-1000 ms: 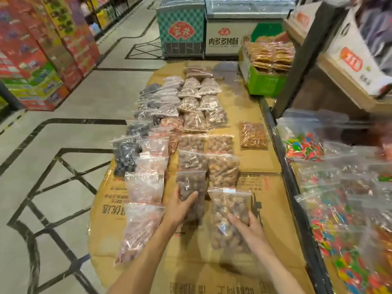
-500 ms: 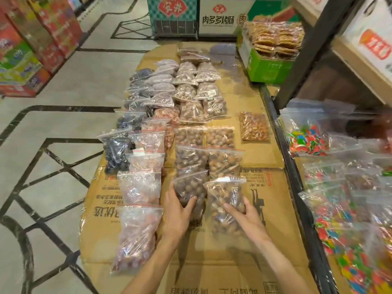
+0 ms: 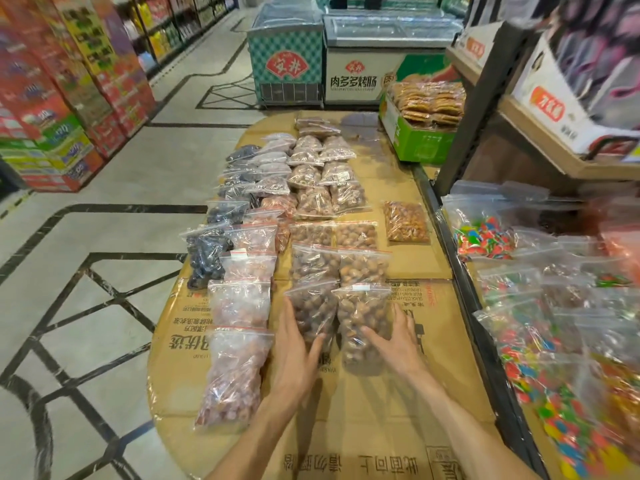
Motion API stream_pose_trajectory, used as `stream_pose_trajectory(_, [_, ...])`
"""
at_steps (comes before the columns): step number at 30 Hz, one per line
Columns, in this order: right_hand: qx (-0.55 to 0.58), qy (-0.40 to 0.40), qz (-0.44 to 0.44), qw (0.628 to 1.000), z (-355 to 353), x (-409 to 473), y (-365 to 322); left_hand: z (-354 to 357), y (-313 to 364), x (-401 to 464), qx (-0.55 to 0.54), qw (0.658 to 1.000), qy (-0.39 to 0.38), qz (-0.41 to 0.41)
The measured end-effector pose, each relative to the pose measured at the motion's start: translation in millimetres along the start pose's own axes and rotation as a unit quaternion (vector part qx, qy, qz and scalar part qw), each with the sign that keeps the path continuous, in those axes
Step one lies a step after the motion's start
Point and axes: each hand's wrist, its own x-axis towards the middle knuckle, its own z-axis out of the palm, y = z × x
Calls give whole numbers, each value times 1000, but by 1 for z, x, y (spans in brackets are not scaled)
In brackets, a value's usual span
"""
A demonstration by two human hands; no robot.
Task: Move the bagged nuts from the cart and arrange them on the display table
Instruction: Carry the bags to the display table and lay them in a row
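Two hands work at the near end of the display table (image 3: 408,265), which is covered in flattened cardboard. Left hand (image 3: 294,355): fingers straight along the left edge of a zip bag of dark brown nuts (image 3: 313,311), thumb lying over its lower front; it cups the bag rather than closing round it. Right hand (image 3: 396,344): fingers straight against the right side of a zip bag of lighter brown nuts (image 3: 363,320), thumb laid across its lower front. Both bags lie flat on the cardboard, side by side and touching, at the near end of two columns of similar nut bags running away from the viewer.

Left of these: a column of bags of pinkish nuts, nearest one (image 3: 235,375) lying at a slant at the table's near-left edge. Further left, bags of dark, almost black contents (image 3: 206,256).

One bag of orange-brown nuts (image 3: 406,221) lies apart, right of the columns.

Right of the table, past a dark rail: bags of multicoloured candy (image 3: 485,237). Far end: green crate (image 3: 419,143) of packaged snacks.
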Motion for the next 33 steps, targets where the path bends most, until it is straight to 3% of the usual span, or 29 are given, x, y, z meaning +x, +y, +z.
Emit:
stream_pose_trajectory(5, [-147, 9, -57, 987, -13, -33, 4, -10, 13, -23, 142, 989, -24, 22])
stream_pose_trajectory(9, [-288, 17, -102, 952, -20, -66, 9, -15, 22, -44, 260, 962, -74, 49])
stream_pose_trajectory(14, [-369, -3, -111, 923, -27, -120, 25, -17, 32, -88, 328, 931, -138, 84])
stream_pose_trajectory(22, [-445, -12, -73, 892, -42, -220, 75, -1, 46, -184, 424, 865, -218, 155])
stream_pose_trajectory(29, [-430, 7, -21, 902, -67, -317, 137, 24, 77, -274, 401, 849, -277, 204])
stream_pose_trajectory(33, [-407, 34, 28, 912, -89, -368, 180, 60, 101, -313, 404, 822, -320, 241])
